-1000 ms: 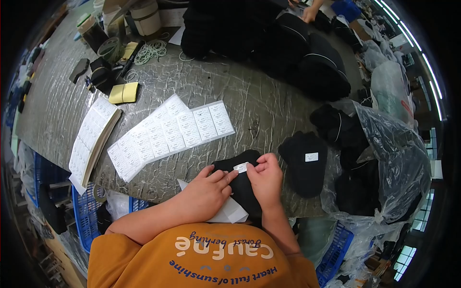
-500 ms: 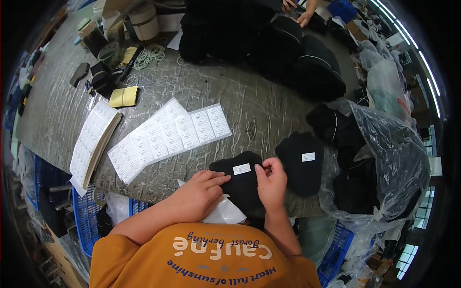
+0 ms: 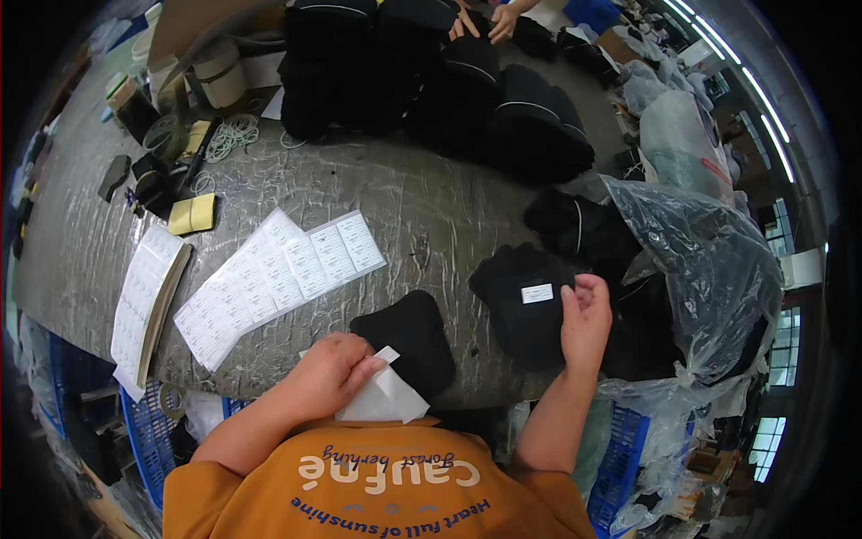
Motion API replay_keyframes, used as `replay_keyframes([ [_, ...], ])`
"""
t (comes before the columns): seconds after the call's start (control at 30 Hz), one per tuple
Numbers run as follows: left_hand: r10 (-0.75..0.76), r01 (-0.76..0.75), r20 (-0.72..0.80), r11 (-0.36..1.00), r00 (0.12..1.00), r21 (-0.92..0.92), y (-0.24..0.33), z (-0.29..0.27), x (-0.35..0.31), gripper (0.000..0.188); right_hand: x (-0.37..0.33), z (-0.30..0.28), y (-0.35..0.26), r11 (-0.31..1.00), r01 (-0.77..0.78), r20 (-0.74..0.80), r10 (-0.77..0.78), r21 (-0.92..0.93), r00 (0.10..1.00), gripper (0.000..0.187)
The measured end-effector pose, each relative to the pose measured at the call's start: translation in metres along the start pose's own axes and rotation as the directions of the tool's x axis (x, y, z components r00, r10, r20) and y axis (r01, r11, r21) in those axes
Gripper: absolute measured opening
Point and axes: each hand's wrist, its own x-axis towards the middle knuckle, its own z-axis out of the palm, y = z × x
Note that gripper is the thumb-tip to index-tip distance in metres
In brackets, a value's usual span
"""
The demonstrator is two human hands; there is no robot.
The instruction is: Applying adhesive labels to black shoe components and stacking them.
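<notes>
Gripping white paper (image 3: 386, 398), the left hand (image 3: 338, 372) overlaps a black cloth (image 3: 411, 331); the right hand (image 3: 586, 323), grip unclear, meets a labelled cloth (image 3: 512, 319). Label sheets (image 3: 285, 274), bundles (image 3: 540, 126) and plastic (image 3: 705, 247) surround both on the tabletop (image 3: 449, 216).

Shirt (image 3: 377, 490), bottom centre: white and blue lettering, upside down. Sheets (image 3: 283, 274), left of centre: gridded rows of print (too small to read). Stack (image 3: 145, 301), far left: similar fine print. Label (image 3: 537, 294), on black piece (image 3: 514, 331) right of centre: tiny print, illegible.
</notes>
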Motion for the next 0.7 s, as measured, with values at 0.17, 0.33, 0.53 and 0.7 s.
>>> replay_keyframes([
  [0.17,0.031,-0.029,-0.020,0.994,0.999,0.108,-0.002,0.006,0.002,0.026,-0.049,0.031,-0.031,0.985,-0.014,0.277,-0.034,0.171,0.960,0.011],
  [0.33,0.051,-0.052,0.012,0.990,0.999,0.133,0.003,0.009,0.003,0.031,-0.102,0.087,-0.037,0.778,-0.439,0.772,-0.091,0.449,0.629,0.003],
  [0.53,0.066,-0.105,0.190,0.973,0.980,0.204,0.000,-0.005,-0.009,0.035,-0.095,0.096,-0.029,0.805,-0.275,0.546,-0.072,0.526,0.835,0.004],
  [0.7,0.237,-0.289,0.211,0.919,0.948,0.268,0.002,-0.006,-0.011,0.024,-0.091,0.103,-0.025,0.829,-0.359,0.563,0.065,0.429,0.824,0.002],
])
